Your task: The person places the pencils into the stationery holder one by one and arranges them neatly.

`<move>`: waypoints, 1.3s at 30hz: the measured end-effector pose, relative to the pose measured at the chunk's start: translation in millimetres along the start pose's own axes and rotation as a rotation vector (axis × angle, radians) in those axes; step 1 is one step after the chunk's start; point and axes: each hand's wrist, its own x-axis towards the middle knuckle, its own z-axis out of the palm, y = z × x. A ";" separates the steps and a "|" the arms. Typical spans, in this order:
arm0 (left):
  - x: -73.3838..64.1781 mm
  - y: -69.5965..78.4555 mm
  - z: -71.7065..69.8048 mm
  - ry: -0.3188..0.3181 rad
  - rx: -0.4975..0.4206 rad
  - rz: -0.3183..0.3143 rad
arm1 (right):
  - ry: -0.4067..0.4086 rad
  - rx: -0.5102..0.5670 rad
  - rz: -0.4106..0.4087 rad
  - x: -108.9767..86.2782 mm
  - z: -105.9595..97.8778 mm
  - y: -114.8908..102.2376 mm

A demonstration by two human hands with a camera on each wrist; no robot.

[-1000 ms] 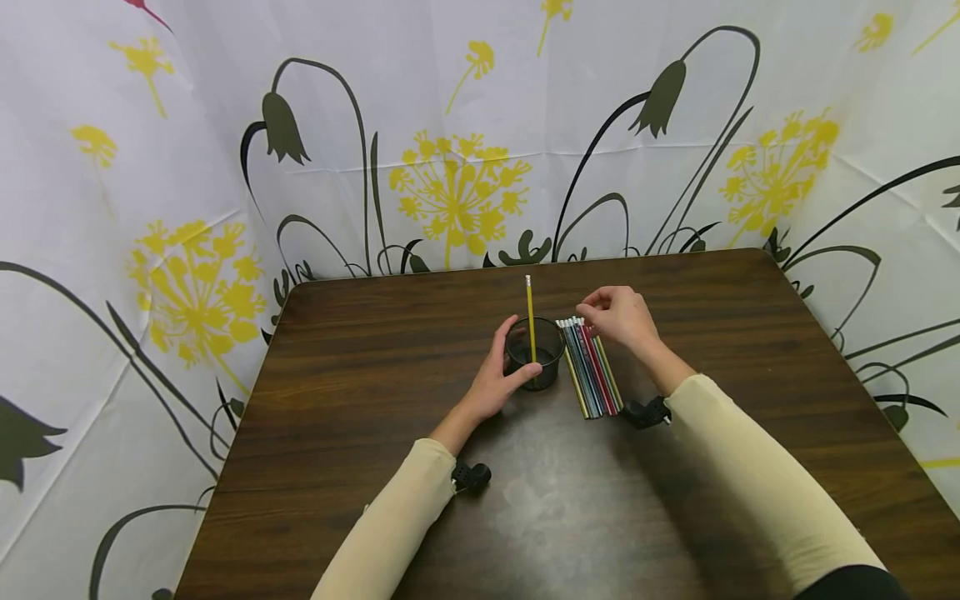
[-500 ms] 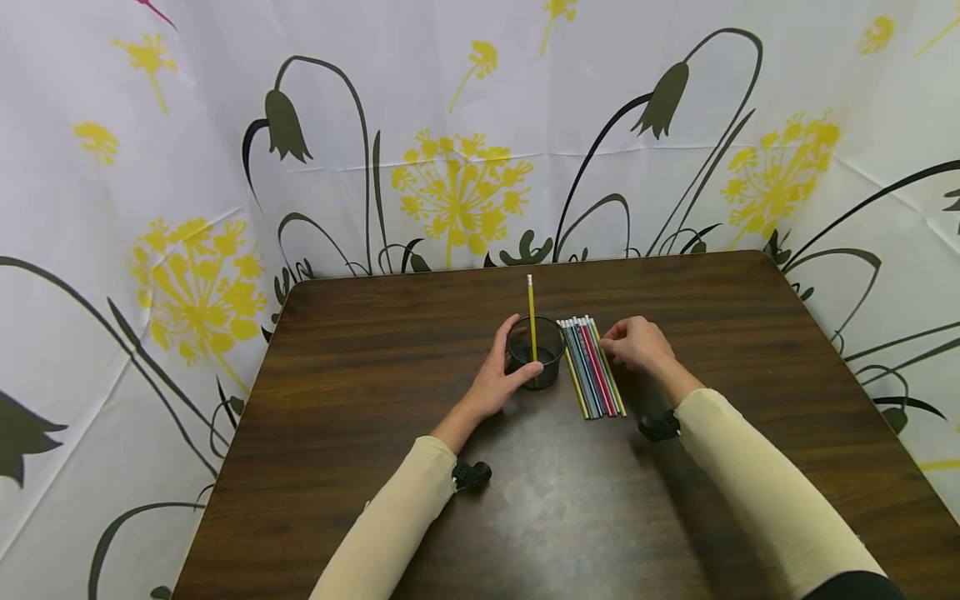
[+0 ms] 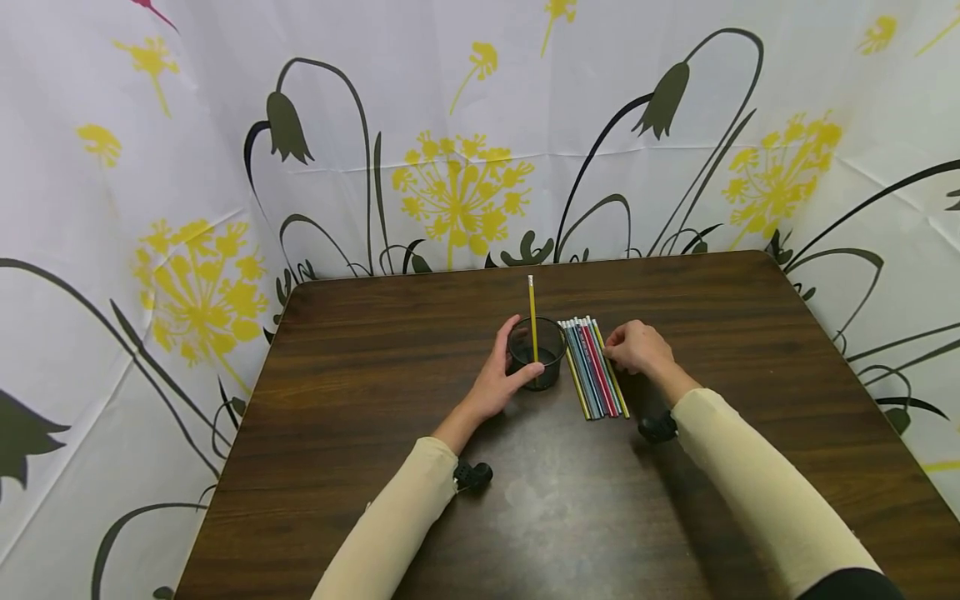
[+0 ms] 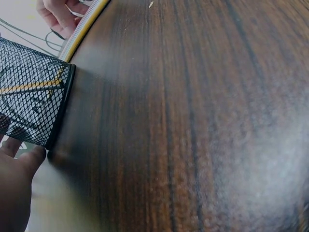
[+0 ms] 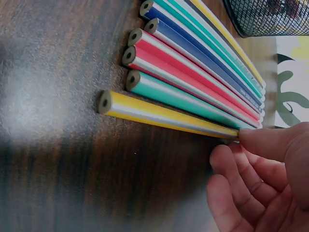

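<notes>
Our left hand (image 3: 497, 379) grips the mesh cup (image 4: 34, 104); our right hand (image 3: 639, 348) pinches the yellow pencil (image 5: 169, 118) at the three-o'clock edge of the pencil row (image 3: 591, 367) — so near the green pencil (image 5: 183, 101), we judge, that a hasty lift could knock that neighbour askew.

Flower-printed white cloth (image 3: 480, 100) behind dark table (image 3: 555, 492)

The cup (image 4: 34, 104) looks metal mesh, the pencils (image 5: 193, 77) glossy.

Even light, table (image 3: 540, 508) glare in front of the cup (image 3: 550, 368), shadow front-right of it, wrist views perhaps unfocused
</notes>
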 end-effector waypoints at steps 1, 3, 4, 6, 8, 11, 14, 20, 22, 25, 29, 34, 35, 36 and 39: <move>0.0 0.1 0.0 0.000 0.000 -0.001 | 0.000 -0.012 0.001 0.1 -0.4 -0.5; 0.1 -0.1 -0.1 -0.003 0.002 -0.005 | 0.007 -0.045 0.008 0.4 -0.8 -1.4; 0.0 -0.1 0.2 -0.003 0.003 -0.004 | 0.011 -0.063 0.012 0.1 -1.1 -2.1; -0.4 -0.4 0.6 -0.008 0.003 -0.004 | 0.024 -0.106 0.022 -0.3 -1.3 -2.8; -1.2 -0.7 1.3 -0.011 0.002 -0.006 | 0.036 -0.151 0.036 -1.7 -1.0 -4.3; -2.3 -0.3 1.9 -0.012 0.000 -0.007 | 0.053 -0.202 0.048 -4.7 -0.3 -7.9; -2.3 0.4 1.9 -0.008 -0.006 -0.005 | 0.063 -0.222 0.050 -7.0 -0.3 -11.4; -0.7 0.4 2.4 -0.018 -0.012 0.014 | 0.052 -0.212 0.068 -7.1 -2.7 -9.8; -0.7 0.1 2.5 -0.025 -0.015 0.016 | 0.043 -0.203 0.073 -7.2 -3.3 -8.7; -0.6 0.1 2.2 -0.031 -0.018 0.017 | 0.031 -0.193 0.074 -7.2 -3.8 -7.4; -0.6 0.1 1.6 -0.028 -0.026 0.019 | 0.021 -0.175 0.068 -7.6 -5.4 -6.9; -0.5 1.8 0.5 -0.027 -0.015 0.015 | 0.011 -0.149 0.074 -9.4 -10.5 -8.0; -0.8 2.0 0.3 -0.027 -0.011 0.012 | 0.013 -0.144 0.071 -9.9 -12.0 -8.6; -0.9 2.4 -0.1 -0.028 -0.008 0.010 | 0.021 -0.141 0.065 -10.4 -13.6 -9.5; -1.4 2.7 -0.9 -0.024 -0.008 0.009 | 0.067 -0.134 0.040 -11.6 -19.1 -12.9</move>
